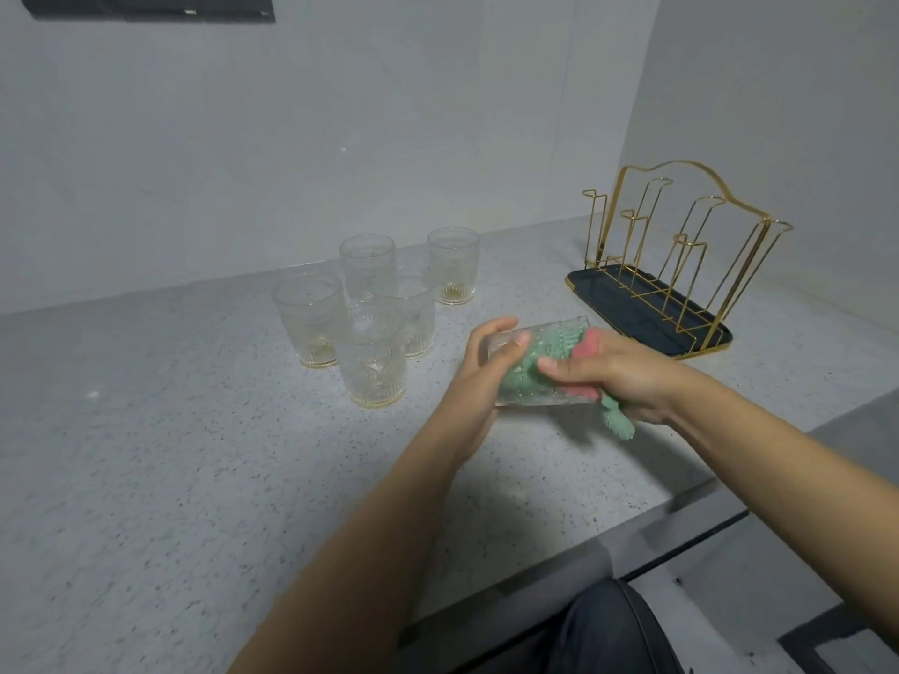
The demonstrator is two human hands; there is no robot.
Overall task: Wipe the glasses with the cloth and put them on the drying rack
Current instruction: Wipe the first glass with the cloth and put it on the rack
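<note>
My left hand [479, 377] grips a clear patterned glass [506, 345] by its base, holding it on its side above the counter. My right hand [615, 377] holds a green and pink cloth [528, 372], part of it pushed inside the glass and a green end hanging below my wrist. Several more glasses [372, 352] stand upright in a cluster to the left of my hands. The gold wire drying rack [681, 245] on its dark tray [603, 296] stands at the back right with nothing on its pegs.
The speckled grey counter [194, 454] runs to a grey wall behind and a side wall at the right. Its front edge cuts diagonally at the lower right, above my dark-clothed lap [613, 634].
</note>
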